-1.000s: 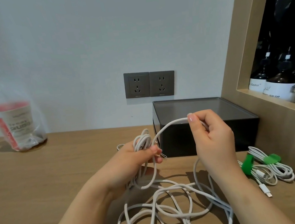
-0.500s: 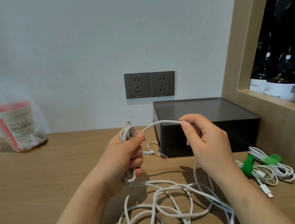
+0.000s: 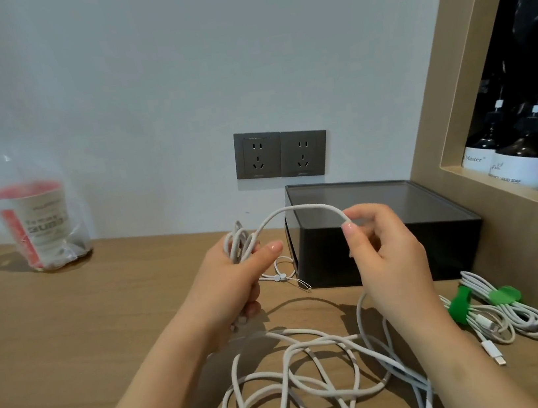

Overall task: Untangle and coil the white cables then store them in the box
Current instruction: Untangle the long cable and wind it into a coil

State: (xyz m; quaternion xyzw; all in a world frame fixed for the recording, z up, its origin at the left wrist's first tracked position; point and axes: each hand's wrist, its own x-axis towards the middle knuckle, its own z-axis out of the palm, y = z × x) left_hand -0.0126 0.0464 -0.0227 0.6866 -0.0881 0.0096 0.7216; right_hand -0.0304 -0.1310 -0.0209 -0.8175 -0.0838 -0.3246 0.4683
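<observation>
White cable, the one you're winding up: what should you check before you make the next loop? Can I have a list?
1. Left hand grips the wound loops: ok.
2. Right hand pinches the cable stretch arching between the hands: ok.
3. Loose cable on the table free of crossings: not ok, its loops overlap.
4. Box open and ready: cannot tell from this angle.
5. Green-tied bundle lying apart from the loose cable: ok, it sits to the right, near the box.
</observation>
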